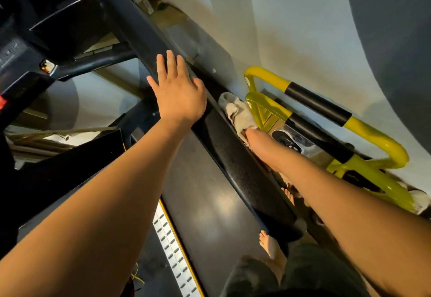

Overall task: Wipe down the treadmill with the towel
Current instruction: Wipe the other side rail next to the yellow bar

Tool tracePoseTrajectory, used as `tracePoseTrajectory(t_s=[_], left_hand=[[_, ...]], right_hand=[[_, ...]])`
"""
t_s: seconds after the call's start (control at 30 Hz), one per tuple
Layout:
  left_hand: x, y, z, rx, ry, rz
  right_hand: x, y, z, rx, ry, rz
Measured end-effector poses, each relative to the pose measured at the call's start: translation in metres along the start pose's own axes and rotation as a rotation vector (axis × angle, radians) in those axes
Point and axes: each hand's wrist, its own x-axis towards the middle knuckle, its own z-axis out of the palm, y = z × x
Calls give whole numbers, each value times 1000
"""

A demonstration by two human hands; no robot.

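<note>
The black treadmill fills the left and middle of the head view, with its dark belt (210,191) and a long black padded handrail (245,168) running diagonally. My left hand (177,91) lies flat on the upper part of that handrail, fingers spread, holding nothing. My right hand (250,134) reaches down past the far side of the rail, its fingers hidden in a crumpled off-white towel (238,112). The towel is pressed against the outer side of the rail.
A yellow tubular frame (373,131) with black foam grips stands close beside the treadmill on the right, against a pale wall (303,28). The console (35,40) is at upper left. My bare feet (270,243) stand on the floor beside the deck.
</note>
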Motion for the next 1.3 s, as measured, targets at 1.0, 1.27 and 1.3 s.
tracePoseTrajectory(t_s=[1.0, 1.27, 1.3], left_hand=[[-142, 23, 19, -68, 13, 341], [-143, 26, 21, -37, 16, 338], [-144, 27, 21, -30, 26, 324]], right_hand=[[-78, 93, 8, 184, 86, -166], [-83, 46, 5, -83, 91, -138], [-85, 46, 5, -126, 96, -93]])
